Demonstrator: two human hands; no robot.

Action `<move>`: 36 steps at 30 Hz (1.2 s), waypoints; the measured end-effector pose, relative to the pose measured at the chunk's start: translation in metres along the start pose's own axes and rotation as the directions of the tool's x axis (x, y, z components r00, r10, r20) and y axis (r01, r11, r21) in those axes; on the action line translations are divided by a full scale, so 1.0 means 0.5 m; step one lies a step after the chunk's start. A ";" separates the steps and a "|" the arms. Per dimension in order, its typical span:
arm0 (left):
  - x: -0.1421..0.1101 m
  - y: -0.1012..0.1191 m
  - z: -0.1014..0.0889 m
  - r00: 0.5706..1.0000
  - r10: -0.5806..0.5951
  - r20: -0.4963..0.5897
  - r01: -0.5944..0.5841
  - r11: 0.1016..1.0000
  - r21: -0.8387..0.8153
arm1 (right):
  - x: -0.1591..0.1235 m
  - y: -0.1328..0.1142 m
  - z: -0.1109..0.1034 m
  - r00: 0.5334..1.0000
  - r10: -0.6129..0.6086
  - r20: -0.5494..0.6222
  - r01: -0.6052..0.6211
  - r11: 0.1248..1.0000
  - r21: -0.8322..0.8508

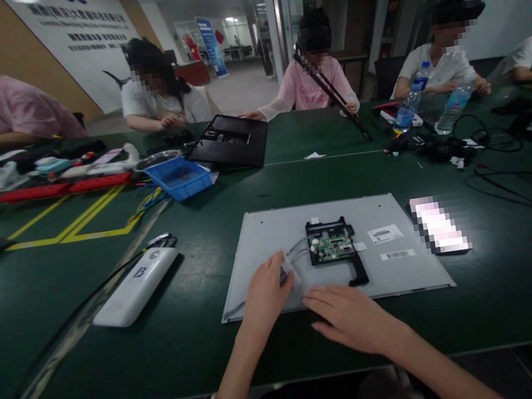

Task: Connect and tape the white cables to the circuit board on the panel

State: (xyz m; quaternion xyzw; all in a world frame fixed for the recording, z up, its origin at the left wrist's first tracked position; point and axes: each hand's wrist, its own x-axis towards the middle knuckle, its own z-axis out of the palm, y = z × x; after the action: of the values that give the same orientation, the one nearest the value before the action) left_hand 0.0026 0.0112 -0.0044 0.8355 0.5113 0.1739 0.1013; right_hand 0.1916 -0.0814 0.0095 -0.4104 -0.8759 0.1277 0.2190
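A grey metal display panel (272,238) lies face down on the green table in front of me, with a green circuit board (332,247) in a black bracket at its middle. Thin grey cables (298,246) run left from the board. My left hand (265,293) rests on the panel's near left part, fingers pinched on a small white connector (290,270) at the cable end. My right hand (351,317) lies flat over the panel's near edge, fingers stretched toward the left hand, holding nothing.
A white power bank (136,287) with a black cable lies to the left, a phone (440,233) to the right. Farther off are a blue tray (180,177), a black panel cover (231,139), water bottles (412,99) and tangled cables (453,146). Several people sit across the table.
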 end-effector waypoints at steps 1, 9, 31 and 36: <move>0.000 0.003 -0.003 1.000 0.007 -0.020 -0.007 1.000 -0.004 | -0.010 0.013 -0.016 0.999 0.038 -0.029 -0.038 0.999 0.014; -0.044 0.057 -0.033 0.977 0.166 -0.132 -0.156 0.984 0.083 | -0.078 0.212 -0.114 0.910 0.377 -0.174 -0.385 0.923 -0.013; -0.011 -0.001 -0.059 0.980 0.199 -0.019 -0.187 0.945 0.267 | -0.086 0.252 -0.084 0.908 0.357 -0.217 -0.389 0.912 -0.130; -0.014 -0.009 -0.055 0.984 0.180 0.001 -0.174 0.954 0.242 | -0.065 0.241 -0.083 0.918 0.344 -0.196 -0.368 0.924 -0.104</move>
State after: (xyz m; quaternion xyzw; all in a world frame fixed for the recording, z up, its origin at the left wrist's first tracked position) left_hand -0.0148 0.0069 0.0181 0.8821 0.4529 0.1277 -0.0226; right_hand 0.3103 -0.0289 -0.0119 -0.5870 -0.7707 0.0680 0.2385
